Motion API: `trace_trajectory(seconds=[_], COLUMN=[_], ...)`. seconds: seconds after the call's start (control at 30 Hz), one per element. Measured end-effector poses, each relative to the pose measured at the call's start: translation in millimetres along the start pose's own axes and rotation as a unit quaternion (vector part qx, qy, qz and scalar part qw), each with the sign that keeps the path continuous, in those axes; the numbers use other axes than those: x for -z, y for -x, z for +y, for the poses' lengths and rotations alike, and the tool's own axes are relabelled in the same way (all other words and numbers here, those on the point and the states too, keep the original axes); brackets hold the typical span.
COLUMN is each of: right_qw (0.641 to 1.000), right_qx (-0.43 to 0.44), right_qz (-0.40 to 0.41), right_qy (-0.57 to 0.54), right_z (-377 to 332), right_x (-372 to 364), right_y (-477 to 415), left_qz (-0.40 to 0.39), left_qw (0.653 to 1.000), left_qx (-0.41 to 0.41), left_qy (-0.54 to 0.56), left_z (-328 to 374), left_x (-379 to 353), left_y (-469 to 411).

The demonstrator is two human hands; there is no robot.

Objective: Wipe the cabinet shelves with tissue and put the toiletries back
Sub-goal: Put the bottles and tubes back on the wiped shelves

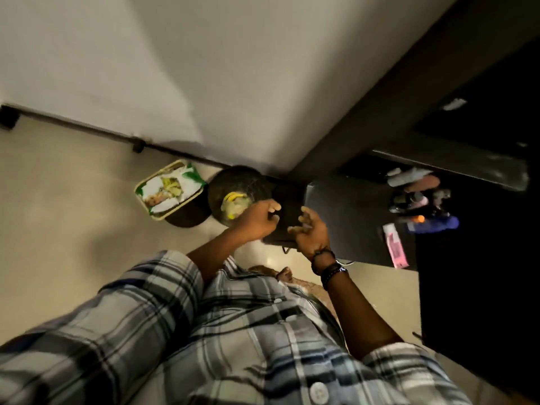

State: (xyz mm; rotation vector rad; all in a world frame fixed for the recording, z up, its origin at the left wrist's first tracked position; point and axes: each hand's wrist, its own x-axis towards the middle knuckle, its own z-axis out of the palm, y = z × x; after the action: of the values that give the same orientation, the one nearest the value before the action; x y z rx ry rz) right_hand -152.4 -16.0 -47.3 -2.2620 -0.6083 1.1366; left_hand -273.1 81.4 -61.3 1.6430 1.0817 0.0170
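Hovering over the round bin (239, 185), left hand (258, 217) shows a clenched grip, right hand (309, 232) released; pink box (395, 248) lies lengthwise, pointing toward the toiletries (420, 200).

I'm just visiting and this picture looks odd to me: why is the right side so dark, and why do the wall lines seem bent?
In the head view, the light falls on the pale wall and floor, while the dark cabinet swallows detail, so the toiletries look dim; the wide-angle lens bends the baseboard; both hands and the plaid shirt are slightly motion-blurred.
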Motion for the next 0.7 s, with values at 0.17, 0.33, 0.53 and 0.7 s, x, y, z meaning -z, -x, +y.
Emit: trace_trajectory(seconds=[0.17, 0.33, 0.53, 0.7], right_qw=[0.993, 0.969, 0.944, 0.933], right_qx=[-0.022, -0.061, -0.077, -0.043], right_qz=[0.111, 0.189, 0.273, 0.338], right_qy=[-0.038, -0.149, -0.168, -0.119], right_z=[29.3, 66.4, 97.6, 105.2], right_x=[47.0, 78.6, 123.8, 168.3], right_y=[25.1, 49.9, 57.4, 48.3], left_qz=[-0.050, -0.088, -0.083, -0.046], left_qw=[0.994, 0.983, 0.978, 0.971], left_qx=[-0.082, -0.130, -0.163, -0.216], left_qy=[-0.054, -0.092, -0.096, -0.094], left_z=[37.0, 59.7, 87.5, 115.6], left_x=[-33.1, -72.3, -103.9, -128.6], left_y=[-7.1, -4.3, -5.7, -10.6])
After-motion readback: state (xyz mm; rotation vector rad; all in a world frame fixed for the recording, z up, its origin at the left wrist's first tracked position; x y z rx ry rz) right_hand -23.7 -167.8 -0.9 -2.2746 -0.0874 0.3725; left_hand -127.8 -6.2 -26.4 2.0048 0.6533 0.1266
